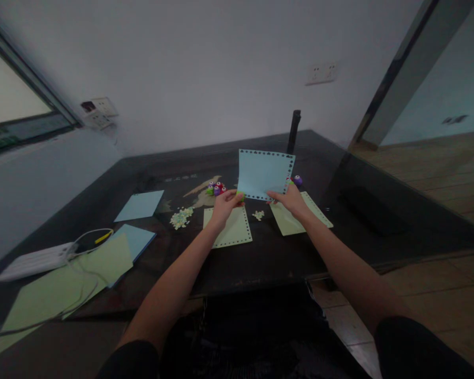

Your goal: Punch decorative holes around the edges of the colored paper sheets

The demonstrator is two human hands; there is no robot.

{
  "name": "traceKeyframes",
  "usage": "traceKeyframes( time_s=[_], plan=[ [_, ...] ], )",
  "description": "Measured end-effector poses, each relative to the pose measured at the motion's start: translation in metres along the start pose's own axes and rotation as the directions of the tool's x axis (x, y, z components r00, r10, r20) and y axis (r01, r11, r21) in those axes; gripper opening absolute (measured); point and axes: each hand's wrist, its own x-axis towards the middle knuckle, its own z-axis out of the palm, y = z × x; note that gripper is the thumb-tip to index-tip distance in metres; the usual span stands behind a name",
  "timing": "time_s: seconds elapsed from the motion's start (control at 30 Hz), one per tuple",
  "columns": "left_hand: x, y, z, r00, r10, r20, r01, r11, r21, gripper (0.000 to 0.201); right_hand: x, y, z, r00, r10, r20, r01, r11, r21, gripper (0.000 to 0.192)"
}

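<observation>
A light blue sheet of paper (264,172), with small shapes punched along its top, right and bottom edges, is held up above the table. My left hand (225,204) is closed around a small green paper punch (240,196) at the sheet's lower left corner. The sheet's lower right part is pinched by my right hand (291,201). Below the hands lie two pale green sheets with punched borders, a left one (232,230) and a right one (289,221). Between them sits a small heap of paper cutouts (258,215).
Several coloured punches (216,189) stand behind my left hand; a purple punch (297,180) is beyond my right. A bigger cutout pile (181,217) lies left. Blue paper (140,205), green paper (102,260) and a white power strip (35,261) occupy the left side. A black post (294,131) rises behind.
</observation>
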Motion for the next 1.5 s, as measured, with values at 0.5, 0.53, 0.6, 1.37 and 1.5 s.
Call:
traceKeyframes(
  time_s=[0.5,0.53,0.6,1.37,1.5],
  plan=[
    [-0.005,0.007,0.002,1.0,-0.021,-0.017,0.022,1.0,0.006,0.033,-0.003,-0.004,0.001,1.0,-0.002,-0.002,0.002,1.0,0.004,0.036],
    [-0.005,0.007,0.003,1.0,-0.026,-0.017,0.026,1.0,0.003,0.034,-0.004,-0.005,0.0,1.0,0.003,-0.007,-0.003,1.0,-0.003,0.035],
    [-0.006,0.007,0.004,0.999,-0.034,-0.011,0.034,0.999,0.0,0.035,-0.008,-0.008,-0.002,1.0,0.016,-0.027,-0.017,0.999,-0.03,0.032],
    [-0.024,-0.011,0.032,0.965,-0.153,0.215,0.17,0.984,-0.06,0.037,-0.066,0.006,-0.028,0.96,0.099,-0.262,-0.149,0.972,-0.181,0.018],
    [-0.026,-0.015,0.034,0.958,-0.17,0.229,0.183,0.982,-0.037,0.032,-0.068,-0.002,-0.026,0.957,0.138,-0.257,-0.188,0.965,-0.183,0.011]
  ],
)
